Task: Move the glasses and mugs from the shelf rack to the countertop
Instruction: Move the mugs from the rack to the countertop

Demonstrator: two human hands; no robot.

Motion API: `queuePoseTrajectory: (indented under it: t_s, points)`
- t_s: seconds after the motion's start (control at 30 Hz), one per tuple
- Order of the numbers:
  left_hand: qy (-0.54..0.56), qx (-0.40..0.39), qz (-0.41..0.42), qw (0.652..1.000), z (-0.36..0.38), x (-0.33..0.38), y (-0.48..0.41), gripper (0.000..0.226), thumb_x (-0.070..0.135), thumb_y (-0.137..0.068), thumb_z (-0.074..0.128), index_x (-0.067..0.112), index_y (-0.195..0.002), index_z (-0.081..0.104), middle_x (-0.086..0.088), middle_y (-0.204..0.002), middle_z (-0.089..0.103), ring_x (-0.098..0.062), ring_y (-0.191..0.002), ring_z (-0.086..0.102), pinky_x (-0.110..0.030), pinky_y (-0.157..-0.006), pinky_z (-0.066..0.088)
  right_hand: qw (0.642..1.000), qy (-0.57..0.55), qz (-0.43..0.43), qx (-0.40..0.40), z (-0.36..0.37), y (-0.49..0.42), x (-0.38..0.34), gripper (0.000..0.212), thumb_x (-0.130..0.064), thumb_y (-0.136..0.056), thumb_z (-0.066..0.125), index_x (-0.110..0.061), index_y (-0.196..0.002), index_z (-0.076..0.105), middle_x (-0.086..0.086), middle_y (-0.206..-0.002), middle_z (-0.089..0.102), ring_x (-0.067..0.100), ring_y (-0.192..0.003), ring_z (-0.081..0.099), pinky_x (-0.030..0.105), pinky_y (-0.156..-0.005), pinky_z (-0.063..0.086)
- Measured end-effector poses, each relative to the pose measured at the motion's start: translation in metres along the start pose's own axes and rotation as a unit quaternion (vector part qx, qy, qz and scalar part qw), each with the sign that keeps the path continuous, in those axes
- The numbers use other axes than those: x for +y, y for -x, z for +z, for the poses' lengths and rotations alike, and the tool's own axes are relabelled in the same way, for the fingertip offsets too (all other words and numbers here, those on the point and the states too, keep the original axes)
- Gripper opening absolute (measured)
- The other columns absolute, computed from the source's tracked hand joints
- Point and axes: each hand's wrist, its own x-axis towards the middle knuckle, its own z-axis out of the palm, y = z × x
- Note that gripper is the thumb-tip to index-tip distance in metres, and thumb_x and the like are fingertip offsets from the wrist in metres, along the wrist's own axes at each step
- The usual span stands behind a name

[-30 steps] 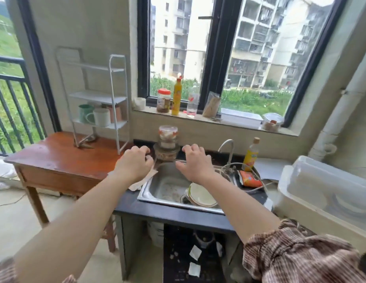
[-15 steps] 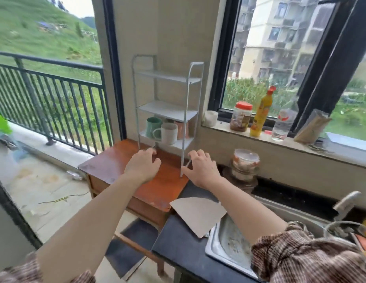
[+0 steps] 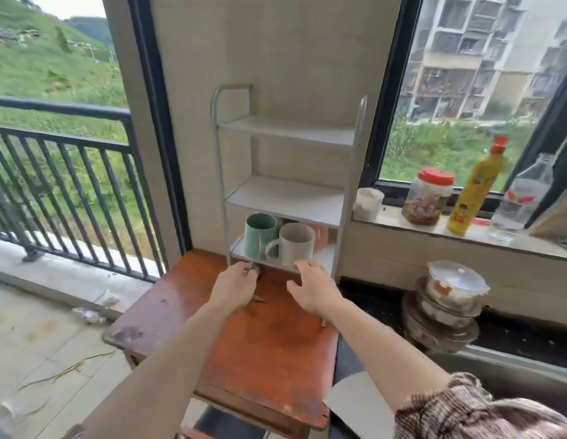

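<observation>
Daylight through big windows; a white shelf rack [image 3: 285, 185] stands at the back of a red-brown wooden table [image 3: 263, 350], against the wall beside the balcony railing. Top two shelves bare. Bottom shelf holds a green mug [image 3: 260, 234] and a beige mug [image 3: 296, 243], touching, with a brownish cup behind that I cannot make out. Both mugs look empty from here.

My left hand [image 3: 234, 288] hangs curled loosely just below the bottom shelf edge, gripping nothing that I can see. My right hand [image 3: 312, 288] sits under the beige mug, fingers [image 3: 304, 267] spread open, placed, I judge, to reach for it. Stacked lidded containers [image 3: 448, 301] wait on the dark countertop [image 3: 377, 307] to the right.
</observation>
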Motion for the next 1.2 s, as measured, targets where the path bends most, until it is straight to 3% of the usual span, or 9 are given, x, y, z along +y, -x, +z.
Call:
queuePoseTrajectory:
  t_s: [0.1,0.23,0.3,0.4,0.63,0.8,0.93,1.07,1.2]
  points:
    - [0.043,-0.021,-0.001,0.999,-0.004,-0.009,-0.045,0.032,0.028,-0.092,0.042,0.017,-0.112,0.064,-0.007,-0.113,0.066,-0.019,-0.089,0.052,-0.026,-0.075,0.037,0.998,-0.046,0.037,0.000,0.013,-0.038,-0.013,0.048,-0.032,-0.095,0.046,-0.014,-0.139,0.042,0.011,-0.141,0.044,0.030,-0.128,0.040,0.044,-0.106,0.038]
    - [0.105,-0.060,-0.040,0.992,0.002,-0.017,-0.091,0.037,0.027,-0.094,0.041,0.014,-0.122,0.061,-0.008,-0.121,0.063,-0.023,-0.101,0.055,-0.029,-0.084,0.041,0.979,-0.172,0.107,0.010,0.033,-0.076,-0.024,0.041,-0.021,-0.097,0.044,-0.013,-0.138,0.047,0.008,-0.139,0.050,0.026,-0.125,0.048,0.031,-0.104,0.038]
    - [0.141,-0.085,-0.052,0.985,0.007,-0.020,-0.104,0.039,0.029,-0.094,0.041,0.014,-0.123,0.061,-0.009,-0.120,0.064,-0.027,-0.108,0.057,-0.034,-0.093,0.045,0.942,-0.285,0.173,0.043,0.043,-0.088,-0.030,0.036,-0.020,-0.098,0.043,-0.010,-0.129,0.056,0.006,-0.118,0.060,0.023,-0.106,0.056,0.030,-0.091,0.042]
    - [0.194,-0.104,-0.059,0.974,0.012,-0.022,-0.116,0.034,0.031,-0.092,0.042,0.018,-0.112,0.067,-0.008,-0.109,0.067,-0.025,-0.102,0.060,-0.034,-0.088,0.047,0.856,-0.438,0.260,0.086,0.051,-0.101,-0.042,0.031,-0.024,-0.097,0.047,-0.003,-0.112,0.064,0.005,-0.084,0.055,0.016,-0.072,0.049,0.042,-0.078,0.051]
    - [0.274,-0.129,-0.068,0.951,0.018,-0.022,-0.130,0.023,0.028,-0.093,0.040,0.029,-0.083,0.061,0.004,-0.089,0.063,-0.015,-0.089,0.057,-0.031,-0.079,0.046,0.758,-0.559,0.316,0.112,0.051,-0.122,-0.057,0.016,-0.020,-0.094,0.056,-0.016,-0.079,0.061,0.004,-0.083,0.059,0.016,-0.075,0.052,0.030,-0.073,0.050]
    - [0.273,-0.172,-0.123,0.938,0.021,-0.016,-0.138,0.022,0.034,-0.092,0.044,0.020,-0.104,0.057,-0.001,-0.091,0.056,-0.017,-0.087,0.052,-0.034,-0.081,0.047,0.776,-0.525,0.325,0.129,0.050,-0.116,-0.049,0.018,-0.020,-0.094,0.054,-0.021,-0.077,0.057,0.000,-0.084,0.056,0.015,-0.080,0.052,0.032,-0.081,0.051]
    - [0.272,-0.238,-0.143,0.921,0.024,-0.013,-0.136,0.032,0.049,-0.094,0.042,0.024,-0.112,0.043,-0.003,-0.112,0.049,-0.020,-0.101,0.046,-0.036,-0.085,0.045,0.808,-0.482,0.321,0.104,0.048,-0.101,-0.038,0.015,-0.022,-0.095,0.047,-0.017,-0.092,0.061,0.004,-0.090,0.058,0.019,-0.083,0.053,0.027,-0.066,0.048]
    - [0.291,-0.235,-0.132,0.918,0.026,-0.009,-0.133,0.029,0.048,-0.096,0.038,0.024,-0.109,0.047,-0.001,-0.100,0.054,-0.018,-0.089,0.052,-0.031,-0.073,0.048,0.799,-0.508,0.314,0.071,0.043,-0.089,-0.035,0.018,-0.020,-0.096,0.045,-0.012,-0.102,0.060,0.010,-0.103,0.064,0.022,-0.084,0.064,0.029,-0.062,0.053]
    - [0.309,-0.174,-0.117,0.928,0.028,-0.009,-0.127,0.037,0.047,-0.096,0.040,0.017,-0.108,0.058,-0.004,-0.084,0.058,-0.015,-0.073,0.053,-0.026,-0.068,0.048,0.788,-0.525,0.312,0.077,0.039,-0.084,-0.032,0.020,-0.017,-0.097,0.045,-0.008,-0.108,0.058,0.012,-0.101,0.062,0.024,-0.084,0.063,0.034,-0.078,0.058]
